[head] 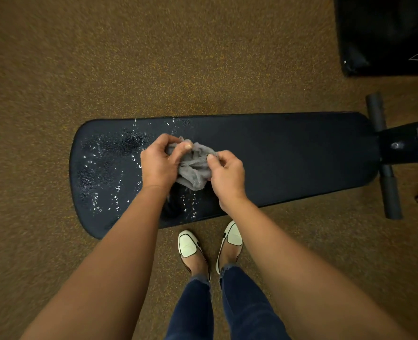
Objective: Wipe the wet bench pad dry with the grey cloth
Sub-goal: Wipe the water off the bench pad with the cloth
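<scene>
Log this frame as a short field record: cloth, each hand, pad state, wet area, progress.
cloth: grey cloth bunched, held above the pad
left hand: gripping the cloth
right hand: gripping the cloth
pad: dark bench pad on a frame over brown floor
wet area: droplets on the pad's left end
progress: droplets remain; cloth not pressed to the pad

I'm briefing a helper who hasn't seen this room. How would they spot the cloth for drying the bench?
Find the long dark bench pad lying across the brown speckled floor. Above its droplet-covered wide end, both hands, left hand and right hand, hold a bunched grey cloth. It is the only pale, soft, crumpled thing there.
</scene>
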A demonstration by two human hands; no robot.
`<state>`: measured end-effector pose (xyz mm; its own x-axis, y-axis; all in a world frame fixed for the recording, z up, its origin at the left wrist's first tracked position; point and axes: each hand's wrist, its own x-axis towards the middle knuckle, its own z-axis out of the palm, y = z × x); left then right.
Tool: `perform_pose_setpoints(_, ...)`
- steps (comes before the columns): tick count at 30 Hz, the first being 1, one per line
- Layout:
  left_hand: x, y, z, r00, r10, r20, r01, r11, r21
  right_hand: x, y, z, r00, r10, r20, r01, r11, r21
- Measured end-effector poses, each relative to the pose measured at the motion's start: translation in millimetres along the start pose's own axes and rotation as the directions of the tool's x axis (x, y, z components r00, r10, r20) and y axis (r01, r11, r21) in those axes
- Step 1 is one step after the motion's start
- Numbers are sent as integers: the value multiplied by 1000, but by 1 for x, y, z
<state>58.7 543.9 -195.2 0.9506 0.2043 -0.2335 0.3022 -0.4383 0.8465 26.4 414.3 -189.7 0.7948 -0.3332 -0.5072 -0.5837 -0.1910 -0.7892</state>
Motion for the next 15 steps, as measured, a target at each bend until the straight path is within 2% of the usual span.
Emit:
perform_pose_setpoints(2,4,-1,-5,995,104,0,-103,988,119,-1,1,5,1000,20,-17,-19,1000,21)
perform_pose_setpoints(4,8,-8,-8,978,208,32,-209,934,290,-2,3,9,999,-1,40,3,997,-72)
perform_pose_setpoints(6,10,-12,-11,966,254,41,-246,865,436,-4,4,11,992,-10,125,39,972,-233)
perform_pose_setpoints(8,5,-8,-7,952,304,-40,-233,804,548,-7,1,6,982,1,188,89,880,-468)
perform_pose_setpoints(9,0,-3,-4,941,329,-76,-228,785,575,-8,-1,2,985,-17,172,110,828,-550)
perform_pose_setpoints(11,-14,4,10,931,359,-70,-254,773,581,-8,-4,-5,991,-87,101,130,789,-600)
perform_pose_setpoints(13,-34,2,27,950,313,-14,-243,765,597,-7,-3,-10,972,-232,25,205,797,-569)
perform_pose_setpoints(15,-53,-7,40,987,153,49,-145,722,677,1,6,-14,910,-414,1,337,739,-583)
